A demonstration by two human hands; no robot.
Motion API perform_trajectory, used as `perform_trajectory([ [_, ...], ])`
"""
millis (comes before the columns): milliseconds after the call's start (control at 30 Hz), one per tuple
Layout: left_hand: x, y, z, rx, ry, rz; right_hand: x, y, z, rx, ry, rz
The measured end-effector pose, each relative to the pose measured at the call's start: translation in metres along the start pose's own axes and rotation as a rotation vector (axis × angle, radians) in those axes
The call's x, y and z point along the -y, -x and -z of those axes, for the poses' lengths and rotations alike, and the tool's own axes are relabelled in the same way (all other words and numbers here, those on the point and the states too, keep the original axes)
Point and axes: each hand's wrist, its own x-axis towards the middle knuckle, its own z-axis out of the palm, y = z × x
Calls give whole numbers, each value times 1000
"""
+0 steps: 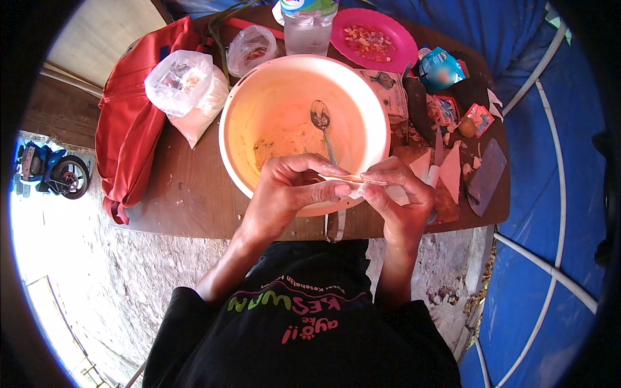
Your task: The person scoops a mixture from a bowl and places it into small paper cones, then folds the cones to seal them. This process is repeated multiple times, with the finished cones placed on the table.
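Both hands are up over the near rim of the big pale orange bowl [362,123], and that bowl is the anchor for everything here. The left hand [288,191] curls in from the near-left of the bowl, thumb and fingers pressed together in a pinching grip on a thin pale strip [352,180]. The right hand [401,194] meets it from the near-right, its fingertips pinched on the other end of the same strip. So the strip sits stretched between the two hands, right above the bowl's near edge; what it is made of I cannot tell.

Inside the bowl, a metal spoon [321,126] lies with its head toward the middle and its handle running back toward the hands, over a smear of yellowish food on the bottom.

Left of the bowl, clear plastic bags [184,87] with pale contents rest on the brown desk [187,194], and farther left a red cloth [129,136] hangs over the desk edge. Behind the bowl stands a clear plastic bottle [309,29], with a pink plate [401,45] of small bits just to its right. Right of the bowl lies a clutter of small coloured packets [453,107] and a dark flat slab [486,174]
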Motion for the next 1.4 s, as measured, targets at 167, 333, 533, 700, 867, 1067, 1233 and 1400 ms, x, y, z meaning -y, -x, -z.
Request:
perform_trajectory([
  [167,0,-2,2,37,-56,-70,4,-2,3,52,66,-39],
  [333,-2,-4,-2,80,-54,-115,9,-4,7,68,93,-92],
  [533,-7,-10,-9,8,-116,-32,8,-2,10,-8,71,-170],
  [700,-6,-15,-16,-79,-179,56,2,3,15,-116,-121,-355],
  [867,-9,-23,-29,-109,-358,75,4,3,34,-121,-179,-402],
  [1067,-12,-37,-58,-124,-482,158,25,-4,74,-28,41,-394],
  [1233,-1,-33,-56,-317,-525,-46,43,-15,147,-137,149,-382],
  [1400,-18,-16,2,-709,-785,-530,35,-73,282,-423,647,-81],
])
